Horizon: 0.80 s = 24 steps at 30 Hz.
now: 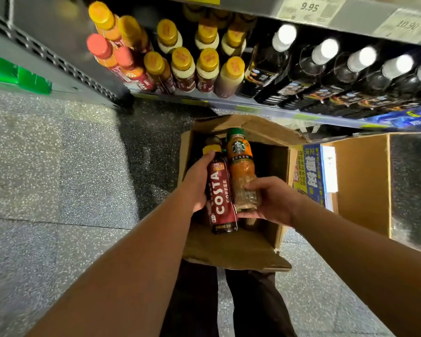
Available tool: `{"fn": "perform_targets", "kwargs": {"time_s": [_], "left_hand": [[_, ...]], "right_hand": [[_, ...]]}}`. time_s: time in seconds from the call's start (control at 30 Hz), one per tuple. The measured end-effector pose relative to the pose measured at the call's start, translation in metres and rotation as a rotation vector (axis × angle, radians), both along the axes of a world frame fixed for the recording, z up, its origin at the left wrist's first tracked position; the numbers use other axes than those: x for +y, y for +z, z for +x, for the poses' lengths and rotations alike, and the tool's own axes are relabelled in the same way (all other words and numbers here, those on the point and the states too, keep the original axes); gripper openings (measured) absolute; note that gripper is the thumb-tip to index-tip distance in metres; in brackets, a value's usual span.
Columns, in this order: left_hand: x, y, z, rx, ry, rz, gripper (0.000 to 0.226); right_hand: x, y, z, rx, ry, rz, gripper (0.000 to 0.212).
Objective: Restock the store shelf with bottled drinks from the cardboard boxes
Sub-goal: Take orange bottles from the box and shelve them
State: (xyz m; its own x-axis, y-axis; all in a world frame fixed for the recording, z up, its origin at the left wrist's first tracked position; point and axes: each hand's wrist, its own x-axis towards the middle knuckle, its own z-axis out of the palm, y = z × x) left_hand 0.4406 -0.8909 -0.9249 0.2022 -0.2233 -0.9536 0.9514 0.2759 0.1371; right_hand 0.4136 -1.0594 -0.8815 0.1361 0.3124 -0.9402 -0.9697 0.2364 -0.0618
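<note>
The left hand [197,181] has its grip closed around a dark red Costa Coffee plastic bottle with a yellow cap [221,193], and the right hand [271,200] grasps an orange Starbucks bottle with a green cap [241,166]. The two bottles touch side by side above the open brown cardboard box [233,249] on the speckled floor [58,166], below the grey metal shelf [229,100] with yellow-capped bottles [182,66]

dim aisle | glare on white caps [286,32] | edges warped, perhaps motion-blurred
</note>
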Motion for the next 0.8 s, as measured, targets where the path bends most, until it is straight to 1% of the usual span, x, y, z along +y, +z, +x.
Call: {"fn": "perform_targets", "kwargs": {"time_s": [0.07,0.1,0.17,0.2,0.23,0.3,0.33,0.4,0.47,0.53,0.6,0.67,0.73,0.8], "left_hand": [[0.004,-0.003,-0.004,-0.007,-0.069,0.002,0.037],[0.005,-0.004,-0.007,-0.024,-0.120,0.010,0.041],[0.006,-0.007,-0.015,-0.047,-0.191,0.026,0.063],[0.006,-0.009,-0.019,-0.051,-0.198,0.035,0.068],[0.006,-0.009,-0.022,-0.057,-0.185,0.049,0.066],[0.007,-0.010,-0.028,-0.055,-0.114,0.068,0.054],[0.007,-0.010,-0.029,-0.046,-0.075,0.056,0.052],[0.008,-0.004,-0.027,-0.049,-0.036,0.010,0.059],[0.007,0.006,-0.019,-0.095,-0.022,-0.025,0.056],[0.008,0.020,-0.007,-0.147,-0.023,-0.031,0.048],[0.009,0.036,0.005,-0.181,-0.042,-0.032,0.052],[0.011,0.054,0.015,-0.203,-0.090,-0.031,0.056],[0.013,0.073,0.022,-0.232,-0.132,-0.028,0.056],[0.015,0.092,0.027,-0.284,-0.156,-0.014,0.052]], "right_hand": [[0.005,-0.002,-0.002,-0.006,0.004,-0.019,0.041],[0.007,-0.003,-0.003,-0.020,0.013,-0.037,0.040],[0.010,-0.004,-0.005,-0.048,0.044,-0.054,0.038],[0.011,-0.005,-0.007,-0.051,0.051,-0.059,0.037],[0.012,-0.005,-0.008,-0.048,0.048,-0.069,0.036],[0.016,-0.006,-0.011,-0.052,0.042,-0.111,0.037],[0.018,-0.006,-0.012,-0.058,0.035,-0.136,0.041],[0.023,0.000,-0.011,-0.074,0.015,-0.169,0.047],[0.024,0.009,-0.006,-0.100,-0.004,-0.167,0.042],[0.022,0.023,0.000,-0.118,-0.007,-0.159,0.041],[0.021,0.038,0.005,-0.123,-0.004,-0.166,0.044],[0.021,0.055,0.007,-0.128,-0.006,-0.155,0.041],[0.024,0.071,0.007,-0.144,-0.045,-0.135,0.038],[0.029,0.086,0.007,-0.161,-0.068,-0.142,0.040]]}}
